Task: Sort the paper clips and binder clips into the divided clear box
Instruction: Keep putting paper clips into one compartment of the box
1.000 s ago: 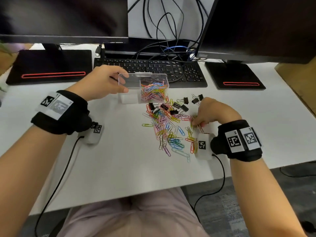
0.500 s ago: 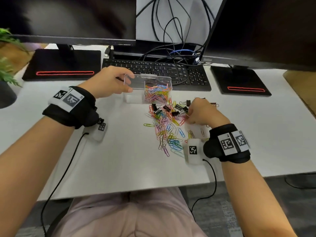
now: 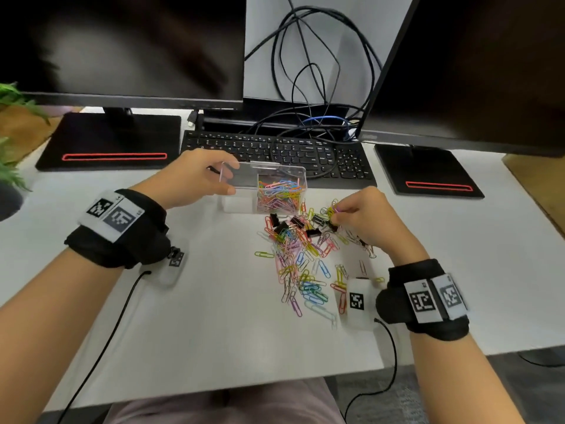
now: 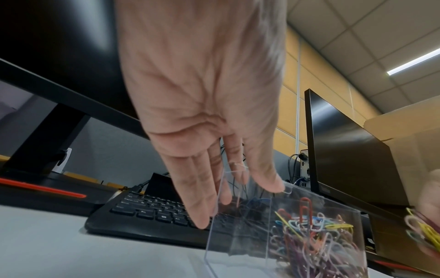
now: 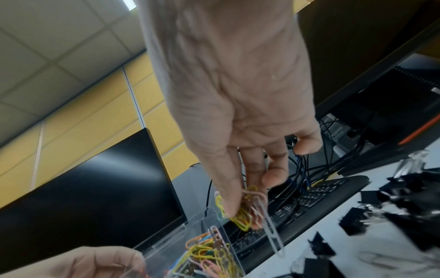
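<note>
A clear divided box [image 3: 237, 179] stands in front of the keyboard. Its right compartment holds coloured paper clips [image 3: 279, 194]; the left compartment looks empty. My left hand [image 3: 230, 178] grips the box's left end, thumb on the near side and fingers over the far wall [image 4: 266, 180]. Just right of the box, my right hand [image 3: 336, 213] pinches a small bunch of paper clips [image 5: 245, 216], yellow, pink and white, above the loose pile [image 3: 302, 270]. Black binder clips [image 3: 293, 223] lie at the pile's far end.
A black keyboard [image 3: 275, 148] lies right behind the box, with tangled cables [image 3: 305, 87] and two monitors on black stands behind it. A plant [image 3: 9, 142] is at the far left. Bare white desk [image 3: 198, 316] stretches left of the pile, towards the front edge.
My right hand has moved from the pile's right side up and towards the box, lifting a bunch of paper clips. My left hand has kept its hold on the box.
</note>
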